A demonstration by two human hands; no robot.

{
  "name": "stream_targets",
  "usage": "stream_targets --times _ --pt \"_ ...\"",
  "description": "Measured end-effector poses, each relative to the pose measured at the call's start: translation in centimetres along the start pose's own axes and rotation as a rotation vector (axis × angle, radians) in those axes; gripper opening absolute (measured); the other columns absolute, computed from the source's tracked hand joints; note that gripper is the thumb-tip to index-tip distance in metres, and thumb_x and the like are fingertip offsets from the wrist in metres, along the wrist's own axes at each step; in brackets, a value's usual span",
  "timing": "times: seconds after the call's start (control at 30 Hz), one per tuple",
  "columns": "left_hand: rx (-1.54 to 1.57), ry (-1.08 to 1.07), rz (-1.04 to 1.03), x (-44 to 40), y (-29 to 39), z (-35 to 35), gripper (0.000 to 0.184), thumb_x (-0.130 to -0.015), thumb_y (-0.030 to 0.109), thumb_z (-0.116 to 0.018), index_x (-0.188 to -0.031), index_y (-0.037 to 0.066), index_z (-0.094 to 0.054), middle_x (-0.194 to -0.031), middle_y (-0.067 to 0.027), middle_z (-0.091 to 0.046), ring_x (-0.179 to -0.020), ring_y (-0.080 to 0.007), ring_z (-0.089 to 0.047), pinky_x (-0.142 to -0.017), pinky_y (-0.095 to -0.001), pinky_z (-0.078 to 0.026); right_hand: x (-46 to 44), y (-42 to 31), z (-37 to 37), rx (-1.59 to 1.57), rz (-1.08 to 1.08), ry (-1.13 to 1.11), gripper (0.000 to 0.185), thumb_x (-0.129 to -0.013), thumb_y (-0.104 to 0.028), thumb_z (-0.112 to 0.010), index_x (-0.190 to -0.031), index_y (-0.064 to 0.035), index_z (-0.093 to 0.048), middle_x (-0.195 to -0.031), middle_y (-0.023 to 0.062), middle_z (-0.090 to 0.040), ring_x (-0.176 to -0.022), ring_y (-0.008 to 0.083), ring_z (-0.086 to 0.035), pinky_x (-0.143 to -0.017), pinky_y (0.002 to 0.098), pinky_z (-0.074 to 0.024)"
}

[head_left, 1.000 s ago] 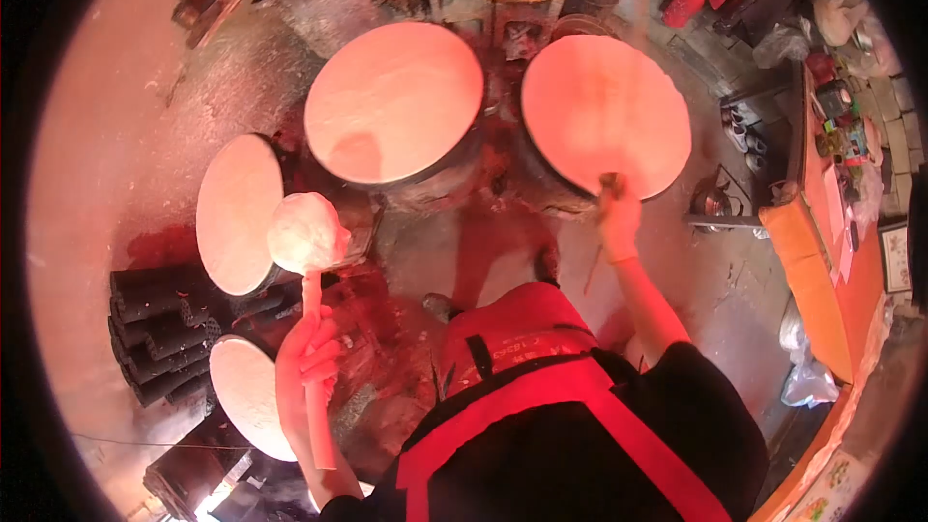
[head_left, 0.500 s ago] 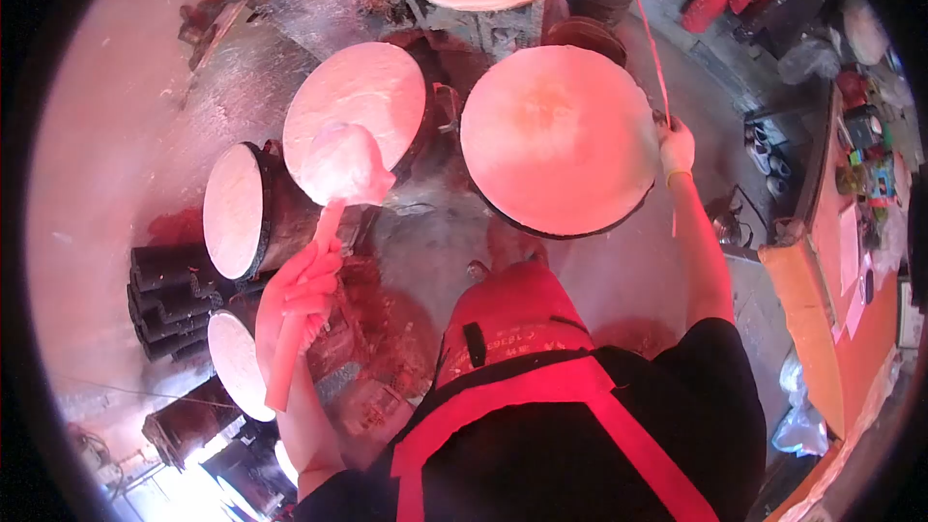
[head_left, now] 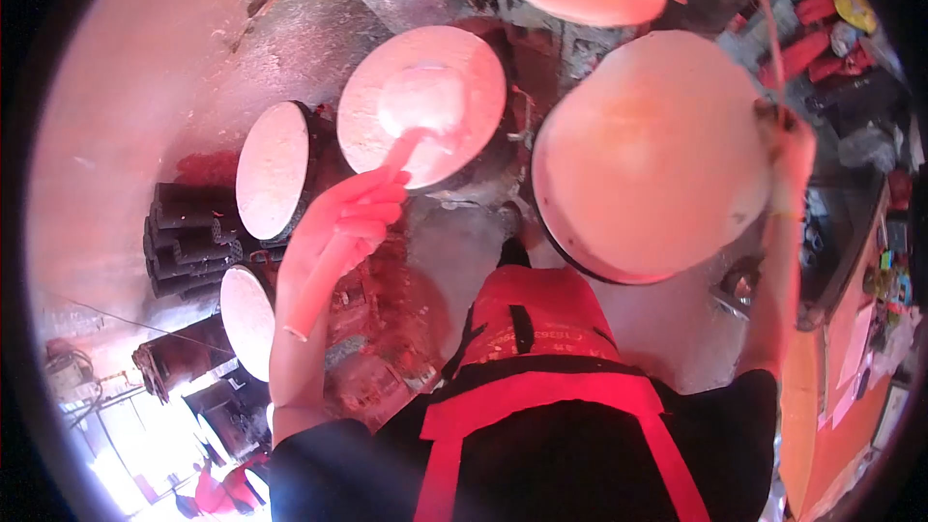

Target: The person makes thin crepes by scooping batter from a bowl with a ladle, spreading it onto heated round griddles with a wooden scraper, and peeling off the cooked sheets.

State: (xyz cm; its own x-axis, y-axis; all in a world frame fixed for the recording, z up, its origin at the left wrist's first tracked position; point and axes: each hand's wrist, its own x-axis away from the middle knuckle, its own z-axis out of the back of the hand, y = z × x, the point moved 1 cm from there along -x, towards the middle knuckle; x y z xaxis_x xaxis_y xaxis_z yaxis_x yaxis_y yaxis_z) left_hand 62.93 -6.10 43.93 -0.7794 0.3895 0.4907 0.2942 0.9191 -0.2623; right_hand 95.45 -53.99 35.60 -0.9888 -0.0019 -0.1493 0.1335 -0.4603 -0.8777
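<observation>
Big round griddle: The big round griddle [head_left: 572, 253] is in front of the person. A pale flat sheet [head_left: 648, 155] lies over its top.
Right hand: The right hand [head_left: 790, 147] is at the right edge of the big round griddle. Its fingers curl around a thin stick [head_left: 765, 2]. They are blurry, so I cannot tell if they touch the pale flat sheet.
Thin stick: It is long and points up and away, beside the big round griddle's right edge.
Nearer hand: The right one. The pale flat sheet is just to the left of its fingers.
Left hand: The left hand [head_left: 350, 220] is left of the big round griddle, wrapped around a handle [head_left: 402, 153].
Handle: It slants up and right, to a dough lump [head_left: 421, 100].
Dough lump: Left of the big round griddle, over a second griddle [head_left: 370, 87]. I cannot tell if they touch.
</observation>
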Motion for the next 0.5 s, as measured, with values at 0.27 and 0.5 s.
stream_targets --times 0.27,0.5 --pt "-0.293 0.15 -0.037 -2.6 11.4 -3.3 0.016 -0.101 0.009 -0.046 -0.11 -0.004 -0.048 -0.071 0.0003 -0.044 -0.052 -0.0052 -0.042 -0.04 -0.0173 -0.036 -15.0 -23.4 -9.6 0.849 0.683 0.203 0.042 -0.086 -0.038 -0.061 -0.116 -0.0097 -0.065 -0.105 0.0172 -0.068 -0.102 0.0376 -0.063 -0.085 0.0441 -0.0494" --pt "-0.681 0.329 -0.189 -2.6 19.2 -6.4 0.019 -0.1 0.017 -0.052 -0.11 0.001 -0.052 -0.069 0.0038 -0.042 -0.05 -0.0027 -0.037 -0.038 -0.0154 -0.027 -19.3 -13.7 -30.9 1.556 1.124 0.157 0.023 -0.085 -0.019 -0.054 -0.107 -0.0133 -0.058 -0.105 0.0008 -0.059 -0.099 0.0242 -0.061 -0.079 0.0389 -0.0525"
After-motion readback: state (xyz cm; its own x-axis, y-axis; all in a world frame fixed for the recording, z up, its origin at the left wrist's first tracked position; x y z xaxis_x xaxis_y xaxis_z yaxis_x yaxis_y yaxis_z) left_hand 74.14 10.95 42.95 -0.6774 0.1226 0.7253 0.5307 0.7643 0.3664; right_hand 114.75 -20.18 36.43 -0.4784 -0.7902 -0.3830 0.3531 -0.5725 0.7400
